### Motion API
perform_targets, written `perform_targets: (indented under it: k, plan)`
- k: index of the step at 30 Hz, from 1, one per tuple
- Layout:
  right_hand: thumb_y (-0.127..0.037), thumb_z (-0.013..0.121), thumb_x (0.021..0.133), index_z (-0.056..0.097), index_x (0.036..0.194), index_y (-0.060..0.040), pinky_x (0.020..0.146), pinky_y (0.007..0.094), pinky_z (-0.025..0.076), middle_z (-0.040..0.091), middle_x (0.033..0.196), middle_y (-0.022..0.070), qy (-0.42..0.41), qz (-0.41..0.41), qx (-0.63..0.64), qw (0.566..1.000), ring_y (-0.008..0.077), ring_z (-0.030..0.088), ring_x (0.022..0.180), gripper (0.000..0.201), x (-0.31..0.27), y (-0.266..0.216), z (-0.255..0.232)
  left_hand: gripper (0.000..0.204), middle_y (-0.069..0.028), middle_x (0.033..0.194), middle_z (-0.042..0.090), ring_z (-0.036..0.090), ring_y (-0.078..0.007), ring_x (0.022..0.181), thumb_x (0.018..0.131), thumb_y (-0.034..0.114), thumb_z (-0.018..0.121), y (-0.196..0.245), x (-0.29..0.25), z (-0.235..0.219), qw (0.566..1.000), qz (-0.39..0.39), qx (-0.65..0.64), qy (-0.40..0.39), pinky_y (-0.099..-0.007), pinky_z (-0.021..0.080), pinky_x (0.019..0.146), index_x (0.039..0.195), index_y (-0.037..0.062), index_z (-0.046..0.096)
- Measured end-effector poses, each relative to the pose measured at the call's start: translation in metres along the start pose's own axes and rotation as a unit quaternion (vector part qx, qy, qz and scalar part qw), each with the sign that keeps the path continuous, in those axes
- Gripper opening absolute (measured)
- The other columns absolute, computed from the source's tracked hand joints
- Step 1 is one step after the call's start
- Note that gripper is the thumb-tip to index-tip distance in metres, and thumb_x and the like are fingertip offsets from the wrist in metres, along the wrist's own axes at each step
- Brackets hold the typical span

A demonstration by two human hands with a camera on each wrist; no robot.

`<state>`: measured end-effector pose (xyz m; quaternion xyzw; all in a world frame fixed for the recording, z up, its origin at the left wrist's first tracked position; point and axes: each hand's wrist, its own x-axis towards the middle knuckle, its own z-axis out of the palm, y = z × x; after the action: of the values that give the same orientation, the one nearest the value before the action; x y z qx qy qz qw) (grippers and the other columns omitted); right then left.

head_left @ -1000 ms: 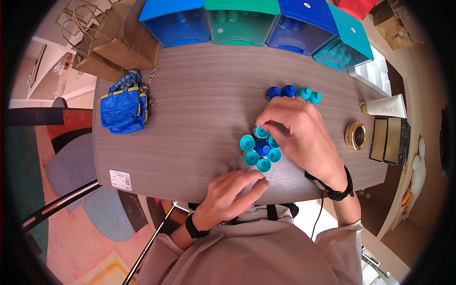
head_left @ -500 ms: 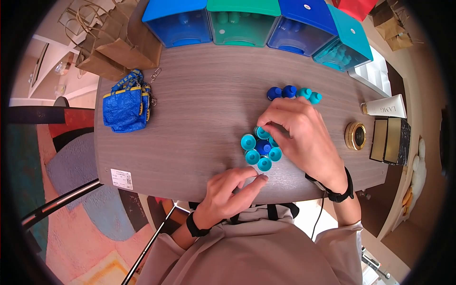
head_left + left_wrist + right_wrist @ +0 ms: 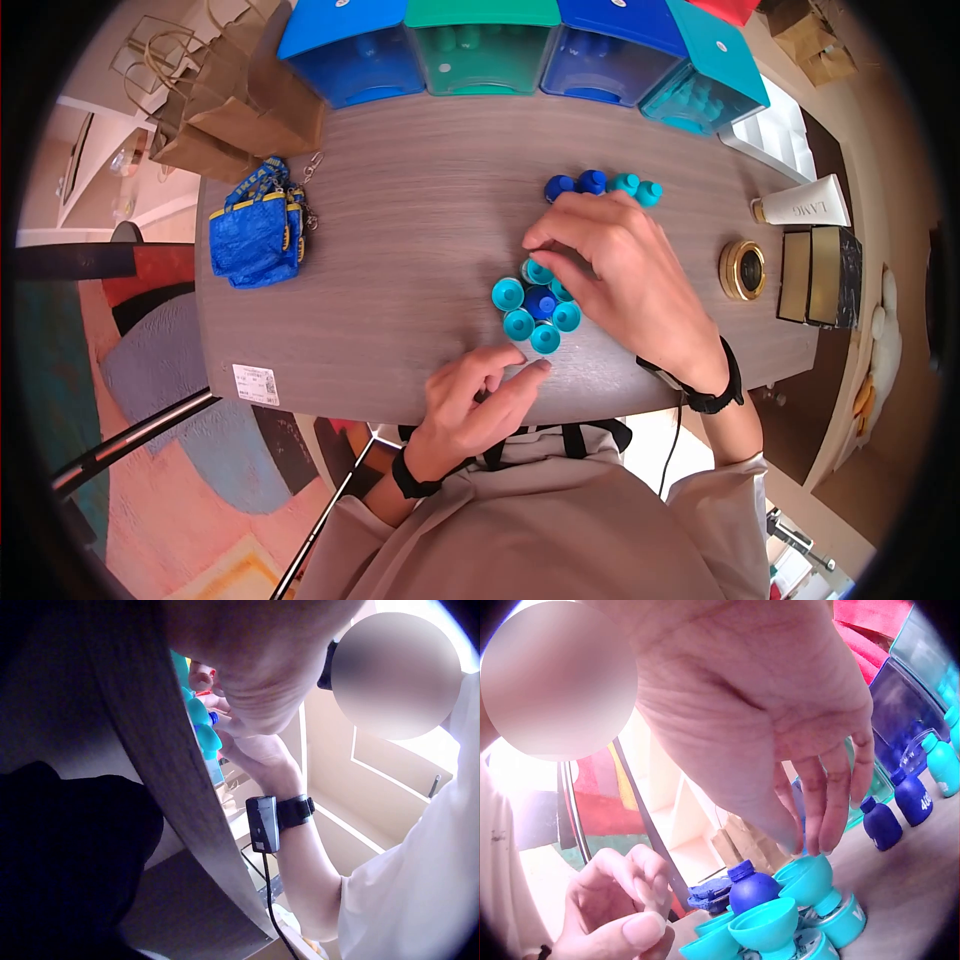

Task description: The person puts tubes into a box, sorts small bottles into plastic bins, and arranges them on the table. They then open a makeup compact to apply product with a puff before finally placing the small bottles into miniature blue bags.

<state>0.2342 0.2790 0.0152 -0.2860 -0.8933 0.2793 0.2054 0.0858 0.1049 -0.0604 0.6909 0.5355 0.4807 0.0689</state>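
On the table, several turquoise cup-shaped pieces (image 3: 508, 294) form a ring around a small dark blue bottle (image 3: 540, 303). Up close in the right wrist view, each turquoise cup (image 3: 763, 924) flares open at the top over a round base. My right hand (image 3: 630, 262) reaches over the ring from the right, its thumb and fingertips right at the rim of the farthest cup (image 3: 804, 880). Nearer the table's front edge, my left hand (image 3: 470, 405) rests just below the ring, loosely bent, with nothing between thumb and forefinger.
Blue bottles (image 3: 592, 181) and turquoise bottles (image 3: 624, 184) stand in a row beyond the right hand. Coloured bins (image 3: 485, 60) line the back. A blue bag (image 3: 255, 240) lies left; a white tube (image 3: 805, 203), gold-rimmed jar (image 3: 742, 270) and box (image 3: 820, 277) sit right.
The head view has shifted slightly. My left hand has drawn back a little from the ring, its fingers bending more. The right hand stays at the far cup.
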Motion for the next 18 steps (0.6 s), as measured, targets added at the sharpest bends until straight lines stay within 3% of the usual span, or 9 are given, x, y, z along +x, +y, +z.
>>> perform_targets:
  k: [6,9,12,13,18]
  plan:
    - [0.002,0.075,0.092,0.071,0.099,0.0018,0.074,0.0475,0.053,0.072,0.095,0.0164,0.039,0.019,-0.001,0.999,0.0416,0.069,0.087,0.007,-0.011,0.002,-0.028,0.039,-0.0082,0.107,0.065,0.058,-0.0118,0.065,0.07,-0.017,0.087,0.0,-0.006,0.005,1.0,-0.011,-0.013,0.021,-0.0265,0.045,0.056,0.102,0.0053,0.081]
    - [0.009,0.076,0.089,0.075,0.107,0.0054,0.086,0.0351,0.058,0.078,0.104,0.0157,0.105,0.059,0.001,0.993,0.0265,0.076,0.096,0.018,-0.03,-0.002,-0.057,0.039,-0.0097,0.106,0.063,0.058,-0.018,0.072,0.071,-0.016,0.085,0.002,-0.009,0.0,0.999,-0.038,-0.008,0.023,-0.0306,0.044,0.064,0.102,0.0059,0.08]
    - [0.007,0.078,0.09,0.074,0.108,0.0047,0.077,0.0377,0.058,0.074,0.096,0.0147,0.137,0.117,-0.064,0.982,0.0302,0.073,0.085,0.019,-0.064,-0.003,-0.077,0.037,-0.0101,0.106,0.063,0.058,-0.0197,0.073,0.072,-0.014,0.083,0.001,-0.008,-0.003,0.998,-0.041,0.0,0.043,-0.0322,0.043,0.066,0.102,0.0061,0.079]
    - [0.007,0.078,0.09,0.074,0.108,0.0047,0.077,0.0377,0.058,0.074,0.096,0.0147,0.137,0.118,-0.064,0.981,0.0302,0.073,0.085,0.019,-0.076,-0.004,-0.079,0.033,-0.0108,0.106,0.063,0.058,-0.0212,0.076,0.075,-0.012,0.081,0.001,-0.008,-0.004,0.998,-0.046,0.005,0.043,-0.033,0.043,0.067,0.103,0.0062,0.078]
    - [0.002,0.084,0.087,0.073,0.113,0.0021,0.075,0.0394,0.057,0.073,0.107,0.0147,0.062,0.275,-0.105,0.954,0.0271,0.072,0.083,0.028,-0.137,-0.004,-0.067,0.03,-0.0129,0.108,0.063,0.058,-0.0224,0.086,0.082,-0.005,0.079,-0.001,0.002,-0.015,0.996,-0.064,0.028,0.05,-0.0346,0.046,0.071,0.11,0.0052,0.075]
